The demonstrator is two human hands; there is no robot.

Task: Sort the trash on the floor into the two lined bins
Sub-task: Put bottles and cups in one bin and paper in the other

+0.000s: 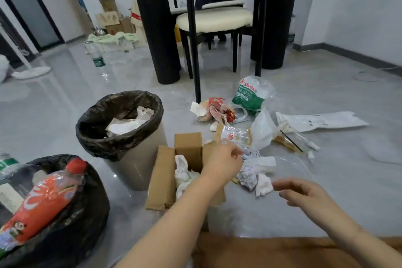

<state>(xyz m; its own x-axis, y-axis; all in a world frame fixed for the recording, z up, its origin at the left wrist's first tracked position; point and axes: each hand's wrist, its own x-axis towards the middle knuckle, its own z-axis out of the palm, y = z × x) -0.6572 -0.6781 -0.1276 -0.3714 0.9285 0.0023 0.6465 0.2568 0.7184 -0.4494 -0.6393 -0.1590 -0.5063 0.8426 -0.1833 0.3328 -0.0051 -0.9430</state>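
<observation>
A beige bin with a black liner holds white paper. At lower left, a second black-lined bin holds a red-labelled bottle. An open cardboard box with tissue inside lies between bin and trash. My left hand reaches over the box, its curled fingertips pinching the edge of a clear plastic wrapper. My right hand hovers with loose fingers beside crumpled tissues. Beyond lie a red snack bag, a green-white plastic wrap and a white mailer bag.
Black table legs and a cream chair stand just behind the trash. A plastic water bottle, a mop and cardboard scraps sit at the back left. A black straw lies by the wrappers.
</observation>
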